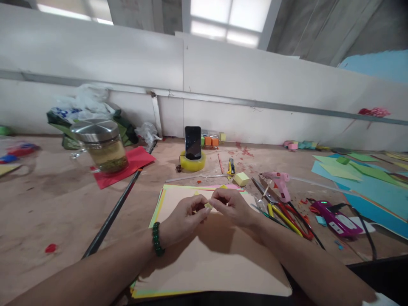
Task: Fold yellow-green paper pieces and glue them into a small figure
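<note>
We see a clear glass mug (108,154) standing to the left on a sheet of red paper (138,160), its round metal lid (95,130) on top and its handle on the left; inside are a pale yellow-green liquid (107,148) and a layer of dark leaves (112,165) at the bottom. Behind it sits a white plastic bag (92,101) with blue marks, whose contents we cannot make out. At the middle of the worktable (63,204), a dark phone (193,142) stands upright at a yellow tape roll (191,165). Nearest us lies a stack of paper (242,265), pale peach on top with coloured edges peeking out. Above its far part, the left hand (186,212) and the right hand (232,207) meet, thumbs and fingers pinching a small yellow piece (208,205) between them. The fingertips cover so much of that piece that we cannot tell which way it points or where its long axis runs. A green bead bracelet (157,239) circles the left wrist. Just beyond the stack rests a pale yellow block (241,179); to the right of it we find a pink glue gun (280,183), its nozzle pointing left, and farther right a purple device (340,219) with a dark cord
</note>
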Demonstrator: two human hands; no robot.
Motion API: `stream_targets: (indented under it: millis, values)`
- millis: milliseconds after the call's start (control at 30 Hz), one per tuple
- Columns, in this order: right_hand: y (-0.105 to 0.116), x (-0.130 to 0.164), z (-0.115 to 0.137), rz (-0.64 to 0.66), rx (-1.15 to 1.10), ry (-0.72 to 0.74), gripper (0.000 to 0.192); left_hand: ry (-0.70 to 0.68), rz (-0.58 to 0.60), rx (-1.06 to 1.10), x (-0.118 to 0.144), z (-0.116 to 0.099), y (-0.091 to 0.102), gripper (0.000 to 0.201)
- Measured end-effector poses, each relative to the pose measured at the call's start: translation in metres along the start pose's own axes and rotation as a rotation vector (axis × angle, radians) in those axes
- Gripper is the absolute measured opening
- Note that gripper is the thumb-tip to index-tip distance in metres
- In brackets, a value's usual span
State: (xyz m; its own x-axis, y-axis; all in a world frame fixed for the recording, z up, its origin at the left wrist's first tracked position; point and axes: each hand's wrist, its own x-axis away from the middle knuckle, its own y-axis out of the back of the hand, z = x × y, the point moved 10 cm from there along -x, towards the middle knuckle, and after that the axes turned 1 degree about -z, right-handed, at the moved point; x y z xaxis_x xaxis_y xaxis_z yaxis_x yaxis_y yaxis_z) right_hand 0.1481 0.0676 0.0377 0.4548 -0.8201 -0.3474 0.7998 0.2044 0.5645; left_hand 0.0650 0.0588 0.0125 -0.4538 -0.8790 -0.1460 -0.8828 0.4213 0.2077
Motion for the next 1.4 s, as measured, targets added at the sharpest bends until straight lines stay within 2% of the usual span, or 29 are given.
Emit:
stream_targets:
  millis: [100, 267, 367, 500, 633, 767, 867, 1067, 1233, 1400]
  values:
    - [0.002, 0.001, -0.003, -0.037, -0.028, -0.018, 0.032, 0.011, -0.013, 0.016, 0.000, 0.000, 0.001, 0.026]
    - [-0.002, -0.001, 0.004, 0.089, -0.290, 0.036, 0.028, 0.040, -0.016, 0.092, 0.001, -0.002, 0.003, 0.033]
    - [0.002, -0.002, 0.012, 0.110, -0.329, 0.108, 0.024, 0.065, -0.016, 0.135, 0.001, -0.002, 0.003, 0.036]
    - [0.002, -0.003, 0.008, 0.127, -0.408, 0.108, 0.020, 0.070, 0.004, 0.163, 0.001, -0.001, 0.001, 0.036]
    - [0.004, -0.002, 0.008, 0.115, -0.337, 0.149, 0.017, 0.056, 0.002, 0.132, 0.002, -0.002, 0.001, 0.033]
    - [0.007, -0.001, 0.011, 0.093, -0.228, 0.176, 0.014, 0.006, -0.024, -0.028, 0.004, -0.005, 0.003, 0.031]
    - [0.007, -0.001, 0.008, 0.109, -0.212, 0.123, 0.014, -0.024, -0.032, -0.148, 0.004, -0.007, 0.003, 0.031]
    - [0.002, -0.001, 0.004, 0.164, -0.157, 0.034, 0.021, -0.030, -0.009, -0.247, 0.005, -0.005, -0.002, 0.025]
    - [-0.004, -0.001, 0.000, 0.193, -0.219, -0.045, 0.025, -0.047, -0.024, -0.272, 0.005, -0.003, -0.002, 0.025]
    - [-0.002, -0.001, 0.002, 0.137, -0.133, -0.020, 0.021, 0.011, -0.016, -0.205, 0.007, -0.001, -0.002, 0.027]
